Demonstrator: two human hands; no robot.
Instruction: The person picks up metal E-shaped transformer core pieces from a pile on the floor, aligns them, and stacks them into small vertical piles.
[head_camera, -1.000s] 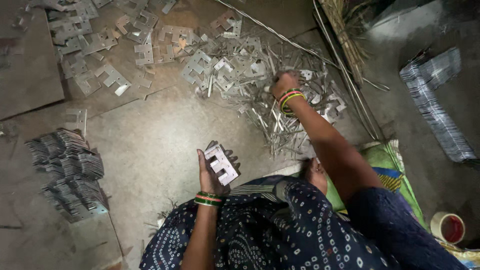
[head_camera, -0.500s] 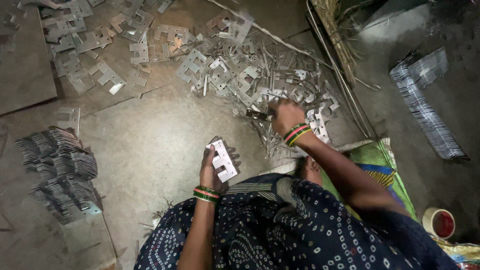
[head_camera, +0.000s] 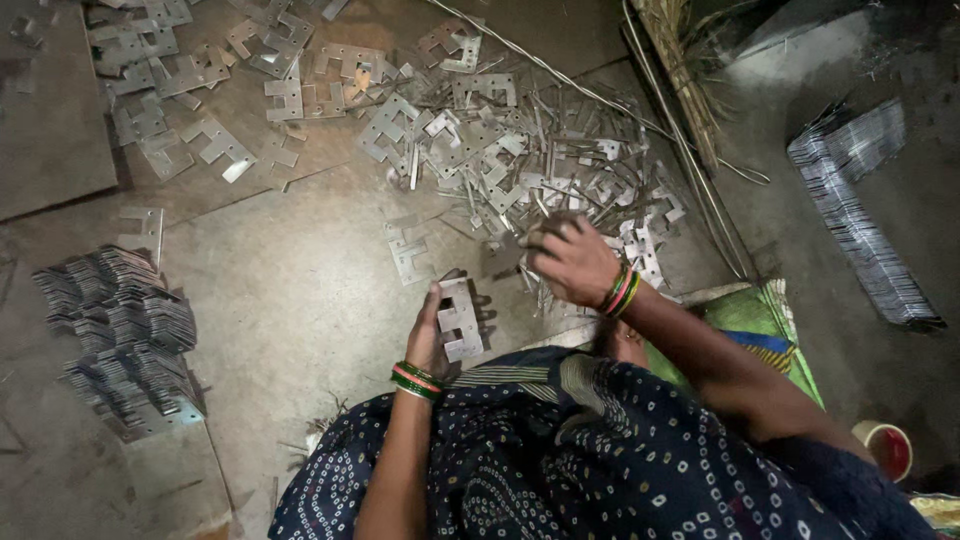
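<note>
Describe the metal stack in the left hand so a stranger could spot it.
Start at the loose heap of metal plates on the floor, then come toward the dark dotted garment. Just above it, the left hand holds a small stack of notched plates, the only ones off the floor.

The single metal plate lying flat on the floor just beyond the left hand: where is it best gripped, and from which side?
Probably at the near edge of the flat notched plate, coming from the person's side. It lies flat, apart from the loose pile, so fingers could lift that free edge.

You had no packages, labels, signs or screens anywhere in your view at that moment.
</note>
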